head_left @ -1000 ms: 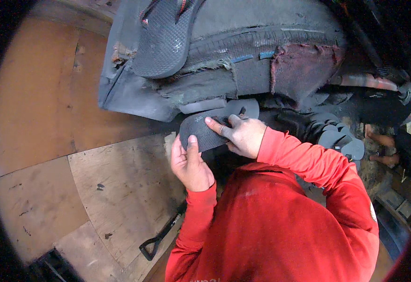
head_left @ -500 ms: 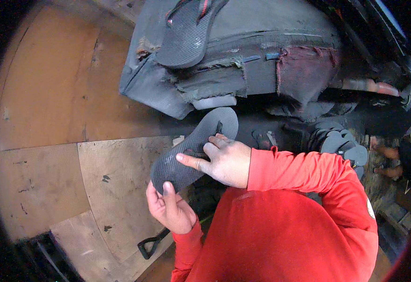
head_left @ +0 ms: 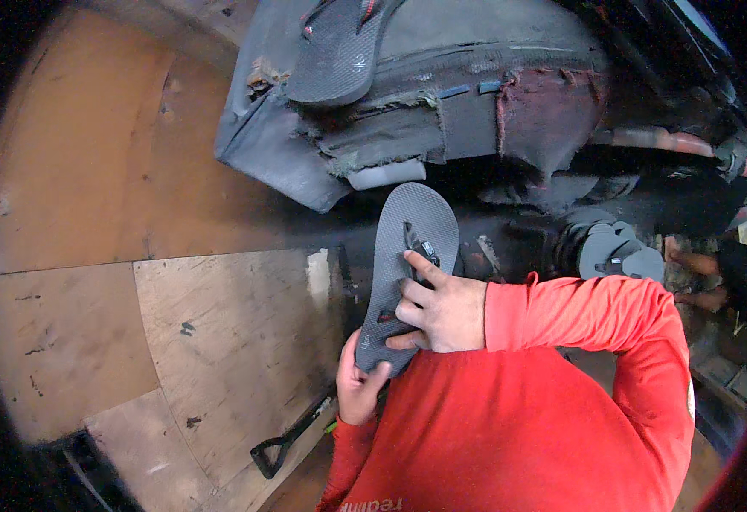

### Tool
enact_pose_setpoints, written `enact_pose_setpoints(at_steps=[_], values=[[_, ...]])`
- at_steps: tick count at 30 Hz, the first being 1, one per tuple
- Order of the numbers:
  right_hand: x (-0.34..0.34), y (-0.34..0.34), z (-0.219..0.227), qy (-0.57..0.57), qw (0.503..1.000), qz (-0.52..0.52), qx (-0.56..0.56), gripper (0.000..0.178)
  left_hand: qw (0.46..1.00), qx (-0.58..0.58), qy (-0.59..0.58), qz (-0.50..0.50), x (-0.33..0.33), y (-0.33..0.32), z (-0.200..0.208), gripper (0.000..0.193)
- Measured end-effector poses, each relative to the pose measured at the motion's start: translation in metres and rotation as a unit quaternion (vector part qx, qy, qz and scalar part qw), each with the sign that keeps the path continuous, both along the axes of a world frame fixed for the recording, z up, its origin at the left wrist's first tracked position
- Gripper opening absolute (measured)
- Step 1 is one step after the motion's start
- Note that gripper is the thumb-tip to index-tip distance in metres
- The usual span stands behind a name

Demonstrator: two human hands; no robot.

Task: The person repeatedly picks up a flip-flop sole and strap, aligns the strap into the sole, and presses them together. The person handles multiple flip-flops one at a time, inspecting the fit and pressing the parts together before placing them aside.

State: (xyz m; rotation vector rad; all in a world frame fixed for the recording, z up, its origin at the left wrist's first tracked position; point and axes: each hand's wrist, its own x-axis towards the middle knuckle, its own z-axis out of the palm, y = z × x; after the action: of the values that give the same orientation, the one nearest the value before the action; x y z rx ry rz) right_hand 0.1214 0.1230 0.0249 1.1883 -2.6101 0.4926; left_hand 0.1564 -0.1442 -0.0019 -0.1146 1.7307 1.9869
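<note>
A dark grey flip-flop with a textured sole and black straps is held upright in front of my red top, toe end away from me. My left hand is closed on its heel end, thumb on the upper face. My right hand lies across the middle of the sole, fingers curled on the strap, with the index finger near the toe post. Part of the strap is hidden under those fingers. Another dark flip-flop with red on its strap rests on the cloth-covered bench above.
The bench is padded with worn dark cloth and has a reddish patch. To the right stands a stack of grey flip-flops; beyond it another person's legs show. Wood panels cover the floor, and a black D-shaped handle lies there.
The flip-flop has turned clockwise to near vertical and shifted right. My left hand moved right and down with it. My right hand has slid slightly lower and right, showing more of the strap.
</note>
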Motion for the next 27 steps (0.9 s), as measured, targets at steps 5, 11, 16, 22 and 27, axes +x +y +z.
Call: enact_pose_setpoints(at_steps=[5,11,16,22,27], values=[[0.007,-0.001,-0.013,-0.037,0.998,0.040,-0.037,0.033,0.967,0.223,-0.117,-0.019,-0.082,0.027,-0.030,0.093],[0.010,-0.006,-0.019,-0.081,0.995,0.011,-0.061,0.045,0.872,0.381,-0.270,-0.148,-0.117,0.100,-0.062,0.094],[0.000,0.001,-0.025,-0.245,0.871,-0.242,-0.350,0.098,0.923,0.326,-0.193,-0.067,-0.118,0.097,-0.050,0.060],[-0.044,-0.018,-0.073,-0.455,0.690,-0.193,-0.529,0.107,0.992,0.073,0.091,-0.050,-0.135,0.104,-0.031,0.055],[-0.058,-0.015,-0.080,-0.576,0.489,-0.104,-0.647,0.106,0.978,-0.053,0.183,-0.087,-0.154,0.106,-0.022,0.054]])
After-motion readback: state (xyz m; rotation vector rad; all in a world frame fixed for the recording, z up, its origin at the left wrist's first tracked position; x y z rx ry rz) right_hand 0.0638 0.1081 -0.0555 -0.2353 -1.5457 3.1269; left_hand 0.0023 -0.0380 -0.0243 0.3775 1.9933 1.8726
